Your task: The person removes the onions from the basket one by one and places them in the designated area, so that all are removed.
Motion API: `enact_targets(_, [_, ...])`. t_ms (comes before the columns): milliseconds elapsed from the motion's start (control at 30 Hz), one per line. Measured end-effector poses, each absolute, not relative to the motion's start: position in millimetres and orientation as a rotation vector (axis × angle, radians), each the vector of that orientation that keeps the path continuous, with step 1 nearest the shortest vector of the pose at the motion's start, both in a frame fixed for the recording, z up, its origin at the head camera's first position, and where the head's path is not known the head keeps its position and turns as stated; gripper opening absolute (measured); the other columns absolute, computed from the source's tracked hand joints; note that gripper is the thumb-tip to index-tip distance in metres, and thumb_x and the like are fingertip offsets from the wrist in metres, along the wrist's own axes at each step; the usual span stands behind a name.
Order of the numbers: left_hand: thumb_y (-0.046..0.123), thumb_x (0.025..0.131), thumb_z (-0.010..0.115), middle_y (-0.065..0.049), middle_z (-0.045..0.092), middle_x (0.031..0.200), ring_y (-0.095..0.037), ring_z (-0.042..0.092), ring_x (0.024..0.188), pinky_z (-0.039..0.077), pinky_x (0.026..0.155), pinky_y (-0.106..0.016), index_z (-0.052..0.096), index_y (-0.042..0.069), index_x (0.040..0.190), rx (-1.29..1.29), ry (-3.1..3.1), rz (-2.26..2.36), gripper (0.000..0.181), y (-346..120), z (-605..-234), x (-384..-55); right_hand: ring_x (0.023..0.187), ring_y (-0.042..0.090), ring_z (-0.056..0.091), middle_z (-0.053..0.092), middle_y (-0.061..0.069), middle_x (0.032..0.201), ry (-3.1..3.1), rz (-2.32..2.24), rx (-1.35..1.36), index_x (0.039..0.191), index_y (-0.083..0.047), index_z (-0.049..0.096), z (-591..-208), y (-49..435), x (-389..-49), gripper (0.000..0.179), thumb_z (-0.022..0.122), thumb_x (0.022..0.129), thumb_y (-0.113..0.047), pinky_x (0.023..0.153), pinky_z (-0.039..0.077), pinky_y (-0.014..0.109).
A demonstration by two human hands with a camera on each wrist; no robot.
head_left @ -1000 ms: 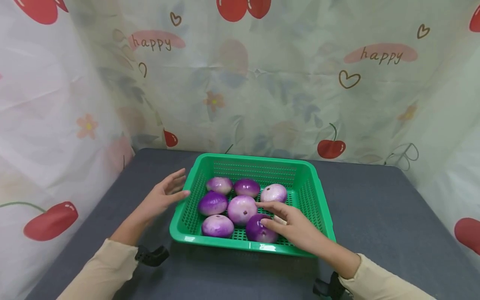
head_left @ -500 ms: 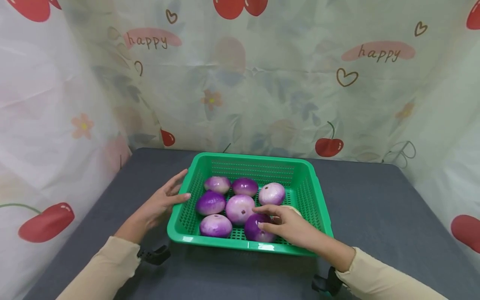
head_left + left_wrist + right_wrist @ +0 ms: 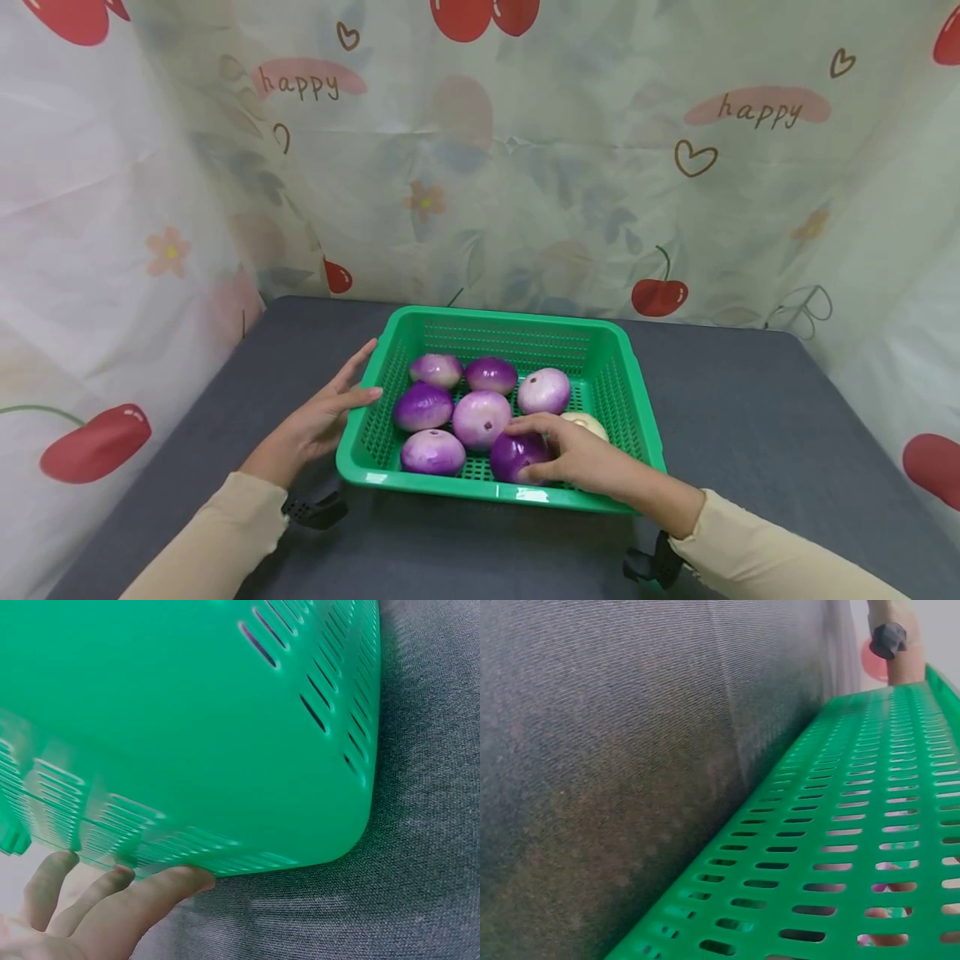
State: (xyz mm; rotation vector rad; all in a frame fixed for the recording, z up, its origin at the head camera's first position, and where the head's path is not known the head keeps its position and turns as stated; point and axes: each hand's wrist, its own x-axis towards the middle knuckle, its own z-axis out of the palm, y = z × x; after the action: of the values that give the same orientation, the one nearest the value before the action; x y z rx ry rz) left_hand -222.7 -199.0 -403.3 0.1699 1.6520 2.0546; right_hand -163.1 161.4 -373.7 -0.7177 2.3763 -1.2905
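My right hand (image 3: pixel 588 457) reaches over the basket's near side, thumb and fingers round a dark purple onion (image 3: pixel 513 452) at the front. My left hand (image 3: pixel 318 417) rests against the left side of the green plastic basket (image 3: pixel 450 487), thumb at the rim. In the left wrist view, its extended fingers (image 3: pixel 142 900) touch the outside of the slotted wall. Around the held onion lie a pale purple onion (image 3: pixel 482 422), a purple-and-white onion (image 3: pixel 432 453) and several others. A cream-coloured round vegetable (image 3: pixel 587 423) shows partly behind my right hand. The right wrist view shows mostly the basket's slotted outer wall (image 3: pixel 810 847).
The basket stands on a table with a dark grey cloth (image 3: pixel 735 433). A printed curtain (image 3: pixel 570 167) hangs behind and on both sides. A thin looped cord (image 3: pixel 806 308) lies at the back right table edge.
My right hand has closed in on the dark purple onion, thumb and fingers now on it. The left hand has come in from beside the basket to touch its left wall.
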Motion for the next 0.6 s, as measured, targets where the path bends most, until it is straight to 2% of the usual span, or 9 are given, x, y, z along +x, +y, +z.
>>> enact_targets(267, [0.012, 0.098, 0.056, -0.013, 0.009, 0.161, -0.037, 0.034, 0.136, 0.043, 0.1, -0.056, 0.006, 0.049, 0.152, 0.173, 1.644, 2.055, 0.082, -200, -404, -223, 0.128, 0.035, 0.04, 0.041, 0.019, 0.143, 2.341, -1.165, -0.697, 0.143, -0.01, 0.045, -379, 161, -169, 0.064, 0.071, 0.085, -0.011, 0.099, 0.042, 0.048])
enact_targets(533, [0.012, 0.098, 0.055, -0.014, 0.009, 0.161, -0.037, 0.034, 0.136, 0.043, 0.1, -0.057, 0.006, 0.049, 0.152, 0.177, 1.634, 2.057, 0.082, -200, -404, -223, 0.125, 0.037, 0.041, 0.036, 0.02, 0.148, 2.241, -1.192, -0.832, 0.141, -0.003, 0.036, -387, 158, -173, 0.064, 0.065, 0.085, 0.001, 0.094, 0.042, 0.036])
enact_targets(600, [0.012, 0.098, 0.055, -0.015, 0.009, 0.161, -0.037, 0.035, 0.136, 0.043, 0.1, -0.057, 0.006, 0.049, 0.152, 0.178, 1.633, 2.058, 0.082, -200, -404, -223, 0.125, 0.036, 0.041, 0.038, 0.02, 0.147, 2.248, -1.2, -0.826, 0.14, -0.003, 0.036, -388, 158, -174, 0.063, 0.065, 0.084, 0.001, 0.094, 0.042, 0.037])
